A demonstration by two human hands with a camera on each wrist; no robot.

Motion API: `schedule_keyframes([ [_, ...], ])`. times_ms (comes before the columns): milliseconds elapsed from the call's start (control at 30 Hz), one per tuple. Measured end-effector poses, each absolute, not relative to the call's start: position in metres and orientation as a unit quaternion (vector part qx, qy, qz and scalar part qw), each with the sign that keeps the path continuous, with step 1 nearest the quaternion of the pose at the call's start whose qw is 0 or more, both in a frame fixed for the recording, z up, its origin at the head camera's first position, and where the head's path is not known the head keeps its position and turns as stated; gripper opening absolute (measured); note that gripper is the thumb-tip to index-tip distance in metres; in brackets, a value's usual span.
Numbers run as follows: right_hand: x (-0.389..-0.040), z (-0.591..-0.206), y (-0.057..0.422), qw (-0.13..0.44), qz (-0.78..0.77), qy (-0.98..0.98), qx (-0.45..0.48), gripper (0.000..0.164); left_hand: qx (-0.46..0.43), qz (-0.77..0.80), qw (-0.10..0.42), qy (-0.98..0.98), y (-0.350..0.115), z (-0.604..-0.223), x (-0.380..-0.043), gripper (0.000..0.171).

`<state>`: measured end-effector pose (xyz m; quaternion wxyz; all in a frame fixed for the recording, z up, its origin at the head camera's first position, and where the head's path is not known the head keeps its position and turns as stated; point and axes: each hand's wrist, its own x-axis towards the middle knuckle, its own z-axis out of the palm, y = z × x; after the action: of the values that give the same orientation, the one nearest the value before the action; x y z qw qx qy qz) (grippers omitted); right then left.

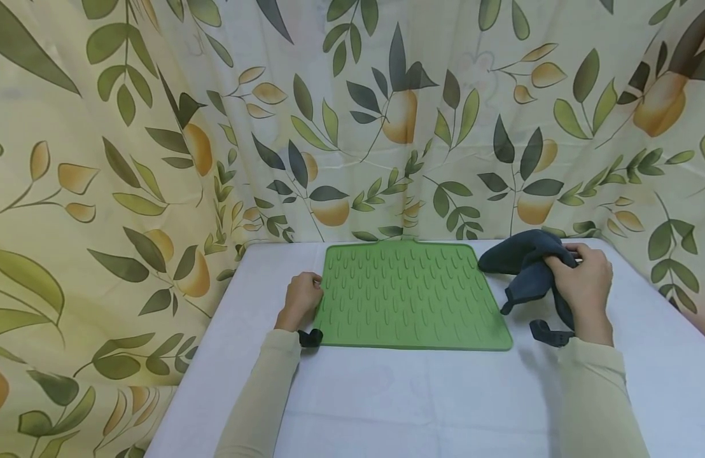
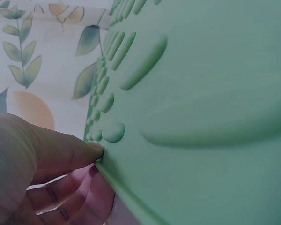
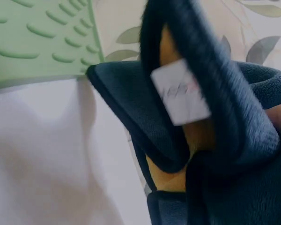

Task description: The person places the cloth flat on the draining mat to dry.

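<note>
A green rubber mat (image 1: 410, 299) with rows of raised drop-shaped ridges lies on the white table. My left hand (image 1: 300, 300) pinches its left edge, thumb on top and fingers beneath, as the left wrist view shows. To the right of the mat, my right hand (image 1: 588, 286) grips a bunched dark blue cloth (image 1: 527, 261) and holds it over the table. In the right wrist view the cloth (image 3: 243, 117) shows a yellow underside and a white label (image 3: 180, 93). Its folds hide most of the right fingers there.
A white-covered table (image 1: 375, 401) spreads in front of and beside the mat. Behind it and to the left hangs a curtain (image 1: 352, 127) printed with leaves and orange fruit. A black camera mount (image 1: 550, 333) sits at the right wrist, another mount (image 1: 310, 338) at the left.
</note>
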<state>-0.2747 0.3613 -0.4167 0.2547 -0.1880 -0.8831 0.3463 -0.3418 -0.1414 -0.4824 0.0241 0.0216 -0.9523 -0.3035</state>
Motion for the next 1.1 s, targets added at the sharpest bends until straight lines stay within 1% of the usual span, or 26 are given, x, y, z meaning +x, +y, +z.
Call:
schedule_keyframes([
  [167,-0.274,-0.411,0.356,0.268,0.345,-0.878,-0.196,0.051,0.023,-0.305,0.025,-0.952,-0.141,-0.482,-0.342,0.032],
  [300,-0.274,-0.409,0.352,0.302,0.35,-0.868,-0.183,0.045,0.022,-0.304,0.024,-0.952,-0.142,-0.483,-0.341,0.032],
  [400,-0.274,-0.408,0.348,0.316,0.351,-0.864,-0.174,0.044,0.02,-0.303,0.024,-0.952,-0.142,-0.482,-0.341,0.032],
  [833,-0.277,-0.401,0.325,0.323,0.359,-0.863,-0.149,0.044,0.023,-0.301,0.024,-0.953,-0.141,-0.482,-0.341,0.031],
  [1100,-0.28,-0.399,0.311,0.33,0.371,-0.857,-0.139,0.045,0.027,-0.307,0.015,-0.951,-0.141,-0.48,-0.34,0.033],
])
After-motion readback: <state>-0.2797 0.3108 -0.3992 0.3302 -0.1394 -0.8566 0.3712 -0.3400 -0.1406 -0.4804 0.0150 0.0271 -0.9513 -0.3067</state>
